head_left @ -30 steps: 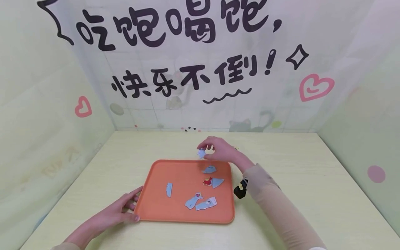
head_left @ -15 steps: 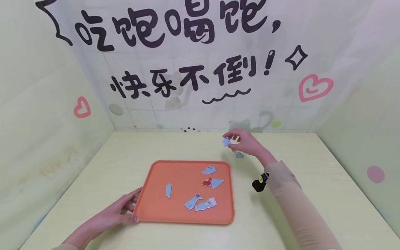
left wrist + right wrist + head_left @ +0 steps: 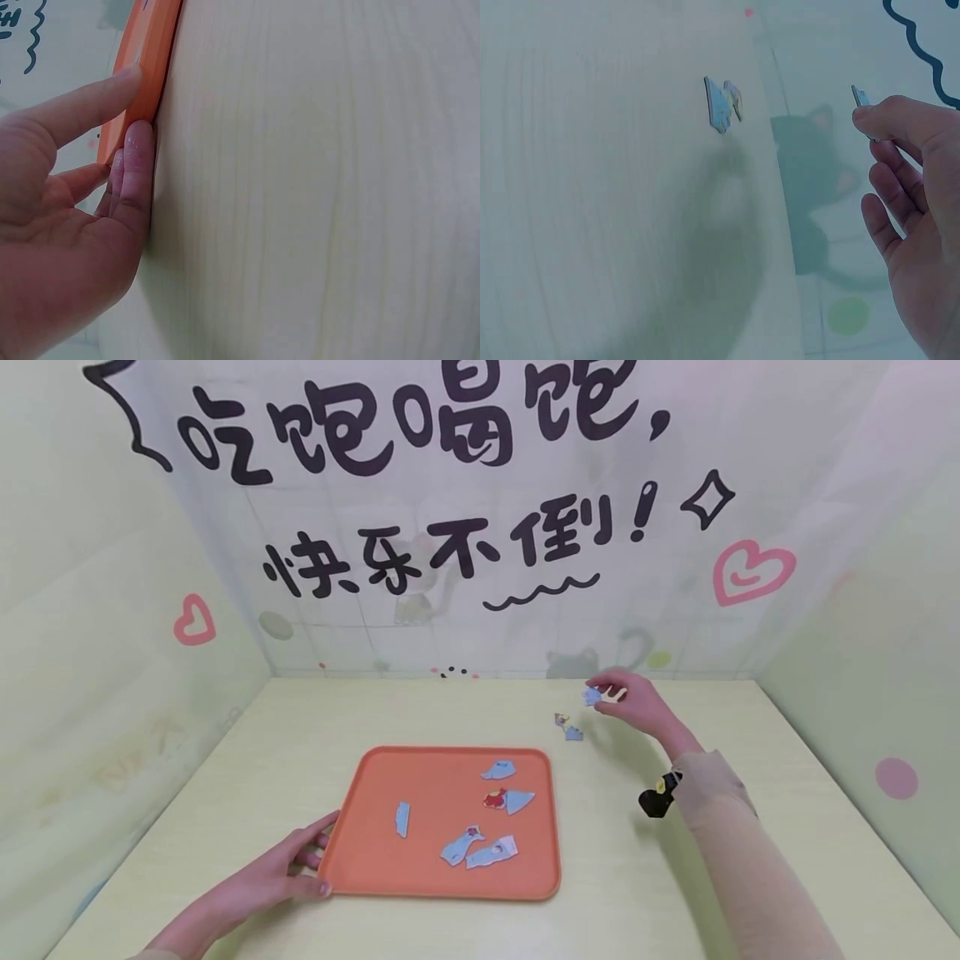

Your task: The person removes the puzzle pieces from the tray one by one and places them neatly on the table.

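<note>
In the head view, my right hand (image 3: 636, 703) pinches a small light-blue puzzle piece (image 3: 592, 696) between thumb and fingers, raised over the back right of the table. The right wrist view shows that piece (image 3: 862, 97) nearly edge-on at the thumb tip. Below and left of this hand, a blue piece (image 3: 573, 734) and a smaller yellowish piece (image 3: 561, 721) lie close together on the table. My left hand (image 3: 279, 870) holds the left edge of an orange tray (image 3: 360, 852). Seen from the left wrist, the thumb presses the rim (image 3: 146, 75) with fingers against its side.
Several puzzle pieces lie in the tray: one blue strip (image 3: 402, 819) at left, the others at right, including a red-patterned piece (image 3: 495, 798). A black wrist device (image 3: 658, 797) hangs by the right sleeve. A printed cloth wall (image 3: 420, 635) closes off the table's back.
My right hand has carried the blue piece rightward from behind the tray, past the two pieces on the table, which now show fully. The left hand keeps its place at the tray.
</note>
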`<action>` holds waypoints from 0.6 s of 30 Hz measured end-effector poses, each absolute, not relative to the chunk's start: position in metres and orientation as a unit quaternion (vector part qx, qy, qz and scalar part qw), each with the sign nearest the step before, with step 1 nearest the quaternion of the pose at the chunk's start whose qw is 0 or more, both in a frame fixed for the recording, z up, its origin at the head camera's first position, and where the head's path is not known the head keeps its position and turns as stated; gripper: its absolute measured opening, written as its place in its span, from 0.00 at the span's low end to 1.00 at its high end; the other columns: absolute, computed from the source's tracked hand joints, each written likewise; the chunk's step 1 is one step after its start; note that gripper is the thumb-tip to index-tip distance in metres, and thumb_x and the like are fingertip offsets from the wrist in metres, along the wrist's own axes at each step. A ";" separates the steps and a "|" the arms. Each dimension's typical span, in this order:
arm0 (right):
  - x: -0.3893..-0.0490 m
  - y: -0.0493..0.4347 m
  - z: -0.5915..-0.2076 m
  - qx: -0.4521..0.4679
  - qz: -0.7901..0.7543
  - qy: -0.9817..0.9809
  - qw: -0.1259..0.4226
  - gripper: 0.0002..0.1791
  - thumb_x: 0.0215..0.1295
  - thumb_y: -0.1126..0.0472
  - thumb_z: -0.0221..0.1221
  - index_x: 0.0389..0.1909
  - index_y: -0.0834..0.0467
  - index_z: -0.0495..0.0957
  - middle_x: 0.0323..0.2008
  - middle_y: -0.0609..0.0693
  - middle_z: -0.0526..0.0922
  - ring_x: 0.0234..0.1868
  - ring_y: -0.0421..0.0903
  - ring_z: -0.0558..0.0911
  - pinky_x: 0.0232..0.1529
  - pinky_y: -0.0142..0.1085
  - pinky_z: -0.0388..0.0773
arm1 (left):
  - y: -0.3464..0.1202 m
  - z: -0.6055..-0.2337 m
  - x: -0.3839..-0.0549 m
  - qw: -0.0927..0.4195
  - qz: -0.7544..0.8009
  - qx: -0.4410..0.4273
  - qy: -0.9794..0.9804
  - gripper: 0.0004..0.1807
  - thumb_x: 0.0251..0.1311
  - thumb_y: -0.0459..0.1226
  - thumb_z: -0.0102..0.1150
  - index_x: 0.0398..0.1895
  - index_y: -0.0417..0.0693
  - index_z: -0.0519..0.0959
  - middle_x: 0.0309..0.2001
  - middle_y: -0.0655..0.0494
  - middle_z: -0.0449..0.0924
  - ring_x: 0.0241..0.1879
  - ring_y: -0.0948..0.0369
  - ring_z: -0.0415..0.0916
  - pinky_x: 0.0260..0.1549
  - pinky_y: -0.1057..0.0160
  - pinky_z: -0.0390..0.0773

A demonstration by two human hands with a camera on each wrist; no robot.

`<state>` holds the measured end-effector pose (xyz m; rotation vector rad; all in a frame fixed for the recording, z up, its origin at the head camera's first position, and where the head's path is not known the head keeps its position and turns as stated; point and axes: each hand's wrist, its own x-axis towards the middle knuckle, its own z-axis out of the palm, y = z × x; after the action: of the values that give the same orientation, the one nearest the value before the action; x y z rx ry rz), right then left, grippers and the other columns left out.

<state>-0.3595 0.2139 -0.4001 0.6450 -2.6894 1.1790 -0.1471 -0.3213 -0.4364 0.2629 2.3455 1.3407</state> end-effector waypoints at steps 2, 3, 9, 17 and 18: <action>-0.360 0.219 -0.403 0.207 0.393 -0.893 0.068 0.21 0.60 0.68 0.64 0.55 0.66 0.79 0.48 0.62 0.82 0.47 0.56 0.78 0.49 0.43 0.75 | -0.321 -0.437 -0.148 0.211 0.481 0.095 0.845 0.51 0.59 0.40 0.66 0.80 0.54 0.45 0.66 0.41 0.59 0.50 0.70 0.70 0.47 0.73 0.70; -0.359 0.222 -0.405 0.203 0.392 -0.895 0.067 0.21 0.60 0.68 0.64 0.55 0.67 0.79 0.47 0.62 0.82 0.47 0.56 0.77 0.49 0.43 0.75 | -0.321 -0.437 -0.148 0.211 0.481 0.095 0.846 0.51 0.59 0.40 0.66 0.80 0.54 0.45 0.66 0.41 0.59 0.50 0.70 0.70 0.47 0.73 0.71; -0.358 0.230 -0.416 0.183 0.382 -0.904 0.052 0.22 0.61 0.66 0.64 0.56 0.65 0.79 0.47 0.62 0.82 0.45 0.54 0.78 0.47 0.37 0.72 | -0.323 -0.437 -0.147 0.210 0.481 0.097 0.846 0.51 0.59 0.40 0.66 0.80 0.53 0.45 0.65 0.41 0.59 0.50 0.70 0.70 0.47 0.73 0.71; -0.358 0.238 -0.433 0.146 0.373 -0.916 0.009 0.23 0.62 0.65 0.63 0.59 0.62 0.78 0.49 0.63 0.80 0.48 0.54 0.77 0.47 0.38 0.70 | -0.322 -0.436 -0.147 0.206 0.487 0.102 0.843 0.52 0.59 0.40 0.67 0.80 0.54 0.45 0.66 0.42 0.58 0.51 0.70 0.70 0.47 0.73 0.72; -0.358 0.239 -0.435 0.143 0.372 -0.917 0.006 0.23 0.62 0.65 0.63 0.59 0.62 0.78 0.49 0.62 0.80 0.49 0.54 0.77 0.46 0.38 0.70 | -0.322 -0.436 -0.147 0.206 0.489 0.101 0.842 0.52 0.59 0.40 0.67 0.80 0.54 0.45 0.66 0.42 0.58 0.51 0.71 0.70 0.47 0.72 0.72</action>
<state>-0.3580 0.2386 -0.4350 0.4492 -2.8707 1.1649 -0.1474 -0.3216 -0.4361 0.2803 2.3442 1.3622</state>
